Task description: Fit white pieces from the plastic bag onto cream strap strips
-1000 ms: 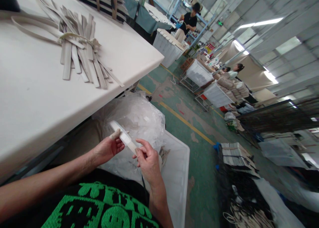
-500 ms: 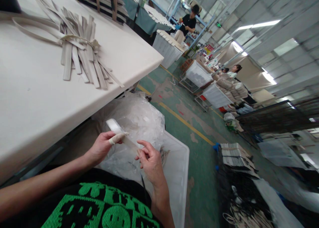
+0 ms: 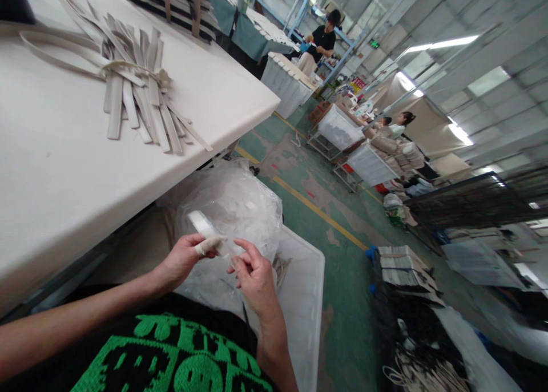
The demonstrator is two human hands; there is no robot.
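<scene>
My left hand (image 3: 182, 262) is closed on a whitish fabric strip (image 3: 202, 223), whose broad end sticks out above the fingers. A beige wrap covers one digit of this hand. Close by on the right, my right hand (image 3: 257, 279) pinches near the strip's other end, its index finger extended; the fingers hide exactly what they grip. Below both hands lies crumpled clear plastic (image 3: 240, 201). A tied bundle of beige fabric strips (image 3: 137, 89) rests on the pale table (image 3: 55, 198) at the upper left.
A white plastic bin (image 3: 306, 300) stands right of my lap, with thin strips inside. The table edge runs diagonally to my left. Beyond the green floor (image 3: 342, 289) are stacked pale pieces (image 3: 402, 266), loaded carts (image 3: 342, 126) and a person in black (image 3: 324, 38) at a far table.
My left hand has shifted right and slightly down with the strip, closing the gap to my right hand. My right hand has moved slightly left.
</scene>
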